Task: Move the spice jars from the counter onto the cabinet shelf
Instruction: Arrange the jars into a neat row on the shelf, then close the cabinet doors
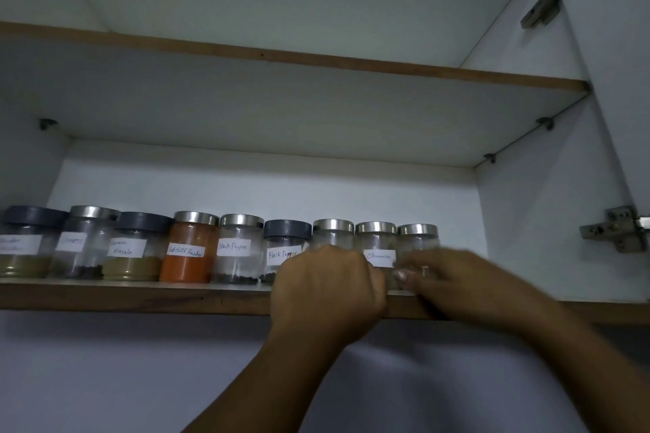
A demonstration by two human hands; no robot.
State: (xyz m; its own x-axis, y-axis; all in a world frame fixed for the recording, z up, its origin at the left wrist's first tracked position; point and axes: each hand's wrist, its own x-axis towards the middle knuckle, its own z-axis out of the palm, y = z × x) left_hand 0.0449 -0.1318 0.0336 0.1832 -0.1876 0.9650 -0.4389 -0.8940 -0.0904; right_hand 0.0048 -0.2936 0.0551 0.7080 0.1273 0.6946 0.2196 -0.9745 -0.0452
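Several labelled spice jars stand in a row along the front of the lower cabinet shelf [140, 295]. Among them are an orange chilli powder jar [188, 250] and two black pepper jars [237, 250] [281, 242]. My left hand [327, 281] is curled around the lower body of a silver-lidded jar [333, 234]. To its right, a cinnamon jar [377, 244] stands between my hands. My right hand [457, 278], blurred, wraps its fingers around the rightmost jar [418, 237]. All the jars rest upright on the shelf.
An upper shelf [316, 60] spans the cabinet overhead. The cabinet's right wall [534, 221] leaves a gap of bare shelf beyond the last jar. The open door carries metal hinges [615, 230] at the right. Below the shelf is a plain wall.
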